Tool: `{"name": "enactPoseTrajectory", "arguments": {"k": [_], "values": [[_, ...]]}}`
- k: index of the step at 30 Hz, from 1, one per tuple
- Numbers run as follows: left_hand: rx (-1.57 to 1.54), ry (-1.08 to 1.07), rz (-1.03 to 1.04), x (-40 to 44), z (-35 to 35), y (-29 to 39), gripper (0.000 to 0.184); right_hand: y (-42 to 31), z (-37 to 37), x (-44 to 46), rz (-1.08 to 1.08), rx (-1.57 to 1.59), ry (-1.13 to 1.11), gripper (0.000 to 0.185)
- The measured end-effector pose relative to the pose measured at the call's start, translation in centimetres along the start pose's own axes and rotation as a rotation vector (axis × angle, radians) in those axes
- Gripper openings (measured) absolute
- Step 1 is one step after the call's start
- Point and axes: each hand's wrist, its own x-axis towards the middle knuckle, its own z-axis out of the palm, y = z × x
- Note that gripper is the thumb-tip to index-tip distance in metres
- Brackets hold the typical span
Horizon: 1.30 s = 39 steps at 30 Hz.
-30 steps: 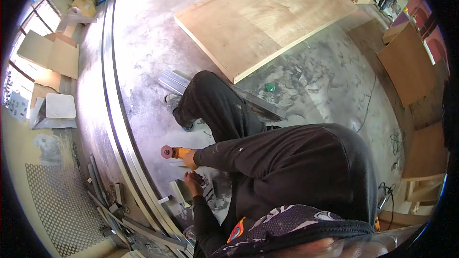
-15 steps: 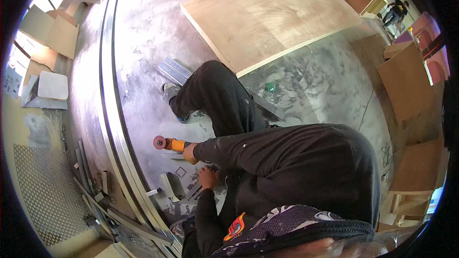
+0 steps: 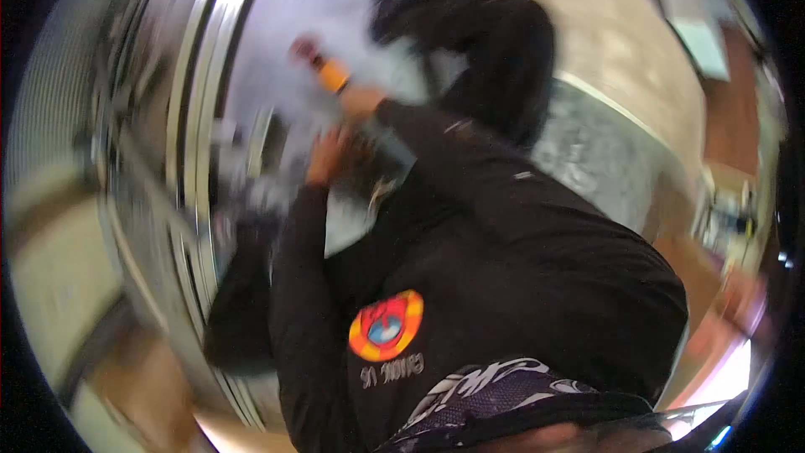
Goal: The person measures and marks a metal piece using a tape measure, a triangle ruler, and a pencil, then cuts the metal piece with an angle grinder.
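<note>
The yellow angle grinder [image 3: 332, 75], with its reddish disc [image 3: 305, 49] pointing up and left, is gripped in my right hand [image 3: 362, 102]. Just below, my left hand [image 3: 327, 153] is low over the floor; motion blur hides how its fingers are set and whether they hold anything. To its left lies a short pale metal piece [image 3: 261, 143], apart from the hand.
Long metal rails [image 3: 199, 75] run down the left side. Beyond them are blurred strips and a perforated panel [image 3: 59, 75]. A large wooden panel [image 3: 604, 25] lies at the upper right. My bent leg [image 3: 511, 50] is beside the grinder.
The view has swung and blurred, so the rails, panel and legs have shifted in the frame. The grinder stays in my right hand, and its disc appears higher up.
</note>
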Motion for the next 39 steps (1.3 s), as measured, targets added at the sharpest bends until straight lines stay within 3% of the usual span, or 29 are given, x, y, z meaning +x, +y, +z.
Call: {"name": "enactPoseTrajectory", "arguments": {"k": [3, 4, 6, 10, 11, 13, 15, 16, 18, 19, 21, 23, 25, 27, 28, 29, 31, 32, 33, 34, 35, 36, 37, 38, 39], "values": [[-0.019, 0.123, -0.306, -2.8, -2.4, -5.6, 0.036, 1.0, 3.6, 5.0, -0.027, 0.029, -0.005, 0.020], [0.014, 0.206, -0.392, -3.9, -3.5, -6.5, 0.025, -1.7, -1.9, -0.4, -0.071, 0.099, 0.032, 0.014], [-0.070, 0.272, -0.540, -7.5, -3.9, -9.8, 0.021, -4.5, -0.8, 0.5, 0.006, 0.119, 0.087, 0.029], [-0.084, 0.165, -0.690, -13.5, -3.4, -14.3, 0.021, -10.2, 2.9, 2.3, -0.146, 0.067, -0.023, 0.021], [-0.034, 0.138, -0.794, -11.5, -4.9, -7.5, 0.024, -6.6, 1.5, -2.4, -0.275, -0.039, -0.122, 0.022], [-0.009, 0.121, -0.890, -12.3, -4.8, -6.5, 0.028, -8.2, 4.4, -2.7, -0.357, -0.058, -0.095, 0.026], [-0.021, -0.032, -1.089, -12.3, -4.9, -5.0, 0.050, -9.9, 5.7, -3.3, -0.432, -0.077, -0.060, 0.034], [-0.024, -0.033, -1.093, -12.3, -5.0, -4.0, 0.050, -11.0, 6.0, -3.7, -0.450, -0.115, -0.104, 0.038], [-0.108, -0.245, -1.258, -12.3, -4.5, -3.2, 0.081, -12.2, 6.6, -4.0, -0.473, -0.156, -0.145, 0.043], [-0.148, -0.294, -1.328, -12.3, -4.0, -3.0, 0.076, -12.6, 7.1, -4.1, -0.490, -0.176, -0.098, 0.040], [-0.348, -0.207, -1.501, -13.3, 2.4, -5.2, 0.068, -13.6, 7.6, -4.3, -0.442, -0.153, -0.023, 0.033], [-0.592, 0.060, -1.621, -15.6, 10.8, -7.6, 0.061, -12.7, 8.6, -3.6, -0.453, -0.155, -0.051, 0.031], [-0.767, 0.057, -1.634, -16.8, 10.5, -7.5, 0.054, -12.6, 8.3, -3.3, -0.466, -0.152, -0.066, 0.029], [-0.859, 0.436, -1.513, -18.9, 8.2, -6.5, 0.039, -12.6, 6.0, -3.6, -0.611, 0.023, -0.339, 0.025], [-0.888, 0.556, -1.453, -19.8, 6.8, -6.5, 0.034, -13.0, 4.7, -4.0, -0.602, 0.023, -0.324, 0.025], [-0.556, -0.070, -1.226, -20.2, 3.6, -8.0, 0.045, -14.1, 3.2, -4.1, -0.621, -0.016, -0.397, 0.024], [-0.173, -0.603, -0.930, -18.9, -0.3, -8.9, 0.061, -17.4, -2.3, -4.3, -0.683, -0.019, -0.399, 0.023], [-0.801, -0.073, -1.395, -18.6, -1.3, -7.9, 0.054, -18.9, -5.3, -5.2, -0.810, 0.205, -0.234, 0.023], [-1.438, 0.580, -1.708, -17.8, -2.1, -7.7, 0.048, -20.0, -8.7, -5.9, -0.933, 0.422, -0.062, 0.024], [-1.443, 0.593, -1.696, -18.4, -1.6, -8.4, 0.048, -21.4, -13.1, -8.0, -0.997, 0.509, 0.041, 0.026], [-0.993, 0.283, -1.466, -19.8, -0.1, -10.4, 0.047, -22.4, -18.2, -11.7, -0.927, 0.839, -0.013, 0.027], [-0.776, 0.132, -1.321, -20.7, 1.4, -12.3, 0.047, -22.7, -22.6, -15.0, -1.007, 1.063, 0.102, 0.030], [-0.541, 0.019, -1.175, -21.5, 2.9, -14.2, 0.047, -21.1, -25.4, -19.2, -0.954, 1.110, 0.108, 0.030], [-0.132, -0.031, -1.071, -21.9, 4.5, -15.6, 0.027, -19.4, -28.2, -23.4, -0.902, 1.157, 0.115, 0.031], [-0.024, -0.107, -1.042, -21.2, 4.7, -15.5, 0.027, -17.6, -29.2, -26.8, -0.794, 1.324, 0.140, 0.028]]}}
